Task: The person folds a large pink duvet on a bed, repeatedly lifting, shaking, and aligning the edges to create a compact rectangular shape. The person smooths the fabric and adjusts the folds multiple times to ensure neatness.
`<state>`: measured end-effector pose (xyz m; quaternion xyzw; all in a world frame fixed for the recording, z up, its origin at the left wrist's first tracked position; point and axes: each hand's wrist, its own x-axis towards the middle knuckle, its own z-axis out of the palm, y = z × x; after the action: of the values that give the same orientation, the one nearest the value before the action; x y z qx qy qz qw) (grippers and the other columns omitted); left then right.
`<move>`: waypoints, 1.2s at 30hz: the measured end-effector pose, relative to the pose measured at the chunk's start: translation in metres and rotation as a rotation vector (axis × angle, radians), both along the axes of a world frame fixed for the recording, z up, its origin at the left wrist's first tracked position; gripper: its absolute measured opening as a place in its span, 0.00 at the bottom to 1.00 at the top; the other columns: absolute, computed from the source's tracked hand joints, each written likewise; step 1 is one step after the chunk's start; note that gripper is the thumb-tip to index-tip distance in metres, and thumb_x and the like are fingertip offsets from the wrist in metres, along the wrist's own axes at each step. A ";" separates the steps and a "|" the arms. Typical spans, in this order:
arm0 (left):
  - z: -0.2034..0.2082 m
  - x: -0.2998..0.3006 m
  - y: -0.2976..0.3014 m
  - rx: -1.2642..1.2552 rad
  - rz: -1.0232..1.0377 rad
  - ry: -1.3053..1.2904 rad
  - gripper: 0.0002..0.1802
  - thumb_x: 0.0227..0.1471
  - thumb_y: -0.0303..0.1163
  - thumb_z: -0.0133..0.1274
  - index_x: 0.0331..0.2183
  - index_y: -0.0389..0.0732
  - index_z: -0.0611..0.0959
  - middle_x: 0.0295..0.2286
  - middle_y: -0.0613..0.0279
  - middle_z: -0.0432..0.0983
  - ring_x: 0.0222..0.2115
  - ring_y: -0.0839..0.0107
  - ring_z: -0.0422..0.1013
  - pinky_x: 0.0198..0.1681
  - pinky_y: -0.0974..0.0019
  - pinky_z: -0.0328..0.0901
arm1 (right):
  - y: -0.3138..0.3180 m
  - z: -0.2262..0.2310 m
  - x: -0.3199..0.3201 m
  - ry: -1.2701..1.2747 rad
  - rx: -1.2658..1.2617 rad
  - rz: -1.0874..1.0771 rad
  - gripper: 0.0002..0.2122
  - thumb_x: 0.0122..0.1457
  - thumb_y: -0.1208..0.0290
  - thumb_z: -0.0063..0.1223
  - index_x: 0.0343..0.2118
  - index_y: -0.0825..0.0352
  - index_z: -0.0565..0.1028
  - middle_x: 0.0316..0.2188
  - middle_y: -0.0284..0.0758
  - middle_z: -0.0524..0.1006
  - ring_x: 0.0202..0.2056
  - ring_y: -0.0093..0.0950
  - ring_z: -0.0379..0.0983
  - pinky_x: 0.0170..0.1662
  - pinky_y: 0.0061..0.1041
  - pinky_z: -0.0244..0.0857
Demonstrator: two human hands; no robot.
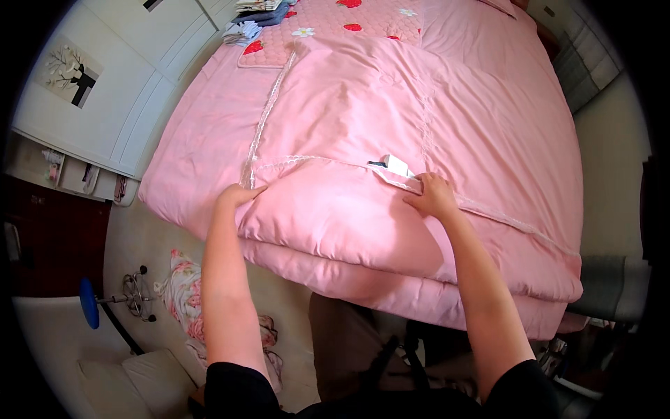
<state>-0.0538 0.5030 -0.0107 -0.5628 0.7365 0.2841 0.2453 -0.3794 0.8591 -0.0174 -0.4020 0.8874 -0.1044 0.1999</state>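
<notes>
A pink duvet (pixel 349 209) with white lace trim lies folded in layers over the near end of the bed. At its left side my left hand (pixel 239 195) grips the folded edge, thumb on top and the other fingers mostly hidden. My right hand (pixel 434 195) is closed on the lace-trimmed edge right of the middle, fingertips curled over the fabric. Just left of that hand, a white label (pixel 397 165) with a small dark strip sticks up from the edge.
A strawberry-patterned pink pad (pixel 328 31) and a stack of folded clothes (pixel 252 19) lie toward the far left of the bed. A white wardrobe (pixel 118 105) stands at left. On the floor are floral fabric (pixel 183 290) and a wheeled stand with a blue disc (pixel 88 303).
</notes>
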 end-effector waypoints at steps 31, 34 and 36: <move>-0.048 0.036 -0.011 -0.239 0.295 1.089 0.12 0.51 0.30 0.56 0.39 0.35 0.79 0.33 0.65 0.75 0.34 0.78 0.69 0.39 0.74 0.63 | -0.056 -0.005 0.096 0.204 -0.662 0.160 0.27 0.48 0.59 0.58 0.52 0.62 0.66 0.52 0.37 0.67 0.57 0.34 0.57 0.61 0.46 0.42; -0.045 0.049 -0.010 0.132 0.451 0.671 0.22 0.49 0.38 0.59 0.42 0.33 0.78 0.34 0.61 0.77 0.34 0.74 0.71 0.40 0.70 0.65 | -0.061 -0.003 0.119 0.061 -0.460 0.266 0.26 0.50 0.58 0.57 0.51 0.63 0.67 0.54 0.39 0.66 0.59 0.36 0.56 0.61 0.48 0.42; -0.042 0.061 -0.008 0.240 0.480 0.745 0.25 0.49 0.41 0.59 0.45 0.33 0.77 0.37 0.59 0.77 0.37 0.72 0.72 0.42 0.69 0.65 | -0.066 -0.010 0.114 -0.072 -0.341 0.302 0.25 0.51 0.58 0.56 0.51 0.63 0.68 0.55 0.41 0.65 0.58 0.37 0.58 0.60 0.50 0.44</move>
<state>0.0076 0.4946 -0.0525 -0.5445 0.5852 0.5991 -0.0456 -0.2651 0.7929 -0.0271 -0.5544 0.7789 -0.2359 0.1742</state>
